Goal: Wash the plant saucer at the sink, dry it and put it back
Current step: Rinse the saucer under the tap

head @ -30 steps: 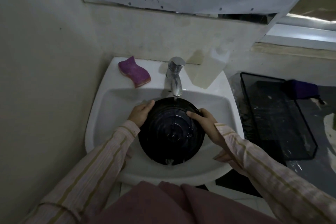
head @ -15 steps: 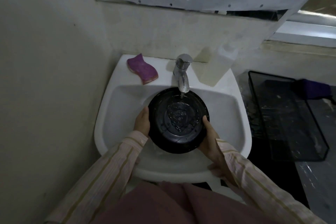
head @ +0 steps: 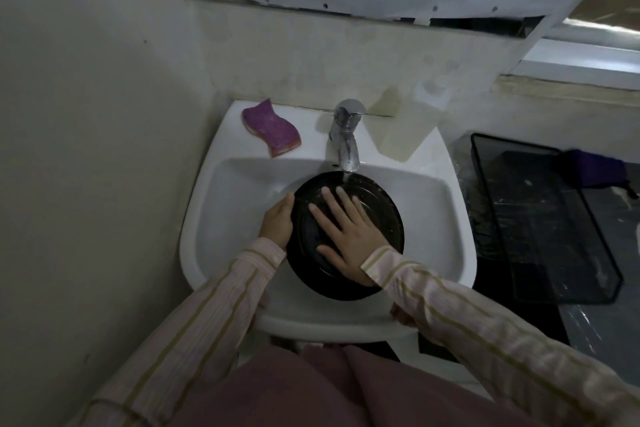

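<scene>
Left hand (head: 277,224) fingers hidden behind saucer (head: 377,215) rim; bottle (head: 408,125) (pale, blurred) possibly soap.

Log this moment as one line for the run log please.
stage: rinsing | saucer: in sink under running tap | left hand: grip on rim | right hand: flat inside, rubbing | sponge: unused on ledge

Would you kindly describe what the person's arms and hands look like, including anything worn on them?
Both arms are covered by long, loose shirt sleeves in pale pink with fine stripes and wider olive-gold bands, ending in buttoned-style cuffs at the wrists. The left hand and right hand are bare: no gloves, and no rings or watch can be seen.
</scene>
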